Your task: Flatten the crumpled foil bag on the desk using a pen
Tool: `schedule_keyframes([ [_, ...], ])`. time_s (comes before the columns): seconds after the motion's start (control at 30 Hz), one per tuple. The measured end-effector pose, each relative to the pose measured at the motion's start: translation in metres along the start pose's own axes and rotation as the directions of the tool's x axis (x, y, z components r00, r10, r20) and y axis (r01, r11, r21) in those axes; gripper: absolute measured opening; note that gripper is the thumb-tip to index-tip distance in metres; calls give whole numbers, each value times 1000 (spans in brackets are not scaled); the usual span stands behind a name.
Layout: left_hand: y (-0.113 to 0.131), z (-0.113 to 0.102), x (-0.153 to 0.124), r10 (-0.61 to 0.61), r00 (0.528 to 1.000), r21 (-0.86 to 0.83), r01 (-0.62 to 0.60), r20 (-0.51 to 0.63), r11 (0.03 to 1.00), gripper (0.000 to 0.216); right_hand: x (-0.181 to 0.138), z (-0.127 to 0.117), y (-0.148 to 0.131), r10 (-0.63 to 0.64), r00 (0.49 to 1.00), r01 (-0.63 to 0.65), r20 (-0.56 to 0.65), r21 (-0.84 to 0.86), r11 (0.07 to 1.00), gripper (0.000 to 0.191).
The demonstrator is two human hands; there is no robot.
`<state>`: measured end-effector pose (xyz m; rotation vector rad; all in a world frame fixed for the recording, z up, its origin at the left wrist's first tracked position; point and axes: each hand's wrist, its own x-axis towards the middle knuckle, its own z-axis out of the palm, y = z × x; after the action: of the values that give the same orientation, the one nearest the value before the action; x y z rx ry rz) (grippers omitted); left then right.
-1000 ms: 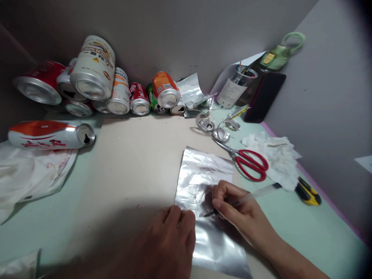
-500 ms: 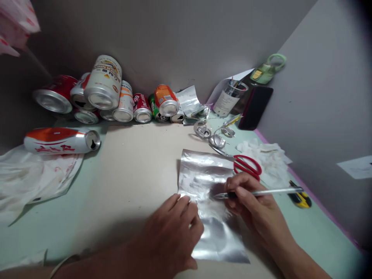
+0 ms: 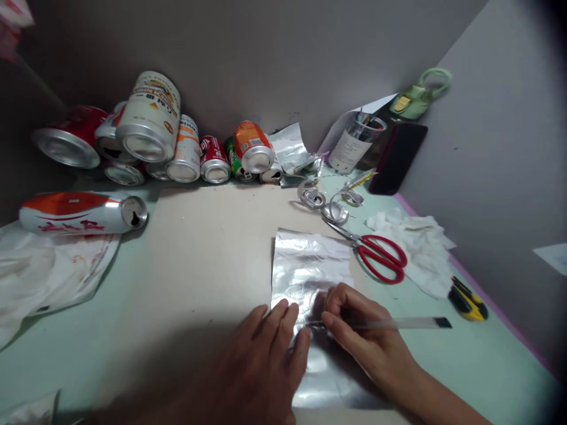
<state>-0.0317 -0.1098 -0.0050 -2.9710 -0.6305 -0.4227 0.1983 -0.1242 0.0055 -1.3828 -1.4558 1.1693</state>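
A flattened silver metal sheet (image 3: 310,265) lies on a beige board (image 3: 208,248) near the front of the table. My left hand (image 3: 270,348) rests flat on the sheet's left edge, fingers stretched out and pressing it down. My right hand (image 3: 363,336) pinches a clear pen (image 3: 398,323) that lies almost level, its tip touching the sheet just in front of my left fingertips. Faint pressed marks show on the sheet above my fingers.
Red-handled scissors (image 3: 381,257) lie right of the sheet, next to white tissue (image 3: 416,242) and a yellow utility knife (image 3: 467,298). Several drink cans (image 3: 177,147) are piled against the back wall; one long can (image 3: 80,212) lies at left on a plastic bag (image 3: 44,271). Cut can tops (image 3: 319,198), a pen jar (image 3: 357,144), a dark phone (image 3: 396,159).
My right hand has drawn back toward me and left, bringing the pen tip close to my left fingertips. My left hand's fingers have spread flatter on the sheet. The view shifted slightly.
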Motion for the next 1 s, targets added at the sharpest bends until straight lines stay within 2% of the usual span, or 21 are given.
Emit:
schedule_keyframes([
  [0.17,2,2,2,-34,998,1,34,-56,999,36,-1,0,4,4,1000,-4,20,-29,1000,32],
  [0.27,4,8,2,-34,995,-5,33,-98,999,36,-1,0,5,-10,1000,10,19,-19,1000,30],
  [0.57,5,5,2,-31,996,-13,30,-81,999,34,-1,-1,10,1,999,-1,33,5,1000,28],
  [0.8,5,8,1,-37,998,-1,37,-59,999,36,-2,1,9,-10,999,14,52,-90,996,29],
  [0.9,5,9,1,-26,999,1,26,-18,1000,40,-3,1,8,-26,997,33,67,-97,995,29],
  [1.0,5,10,0,-23,999,-14,22,-33,1000,39,-2,0,9,-44,998,49,49,-94,994,29],
])
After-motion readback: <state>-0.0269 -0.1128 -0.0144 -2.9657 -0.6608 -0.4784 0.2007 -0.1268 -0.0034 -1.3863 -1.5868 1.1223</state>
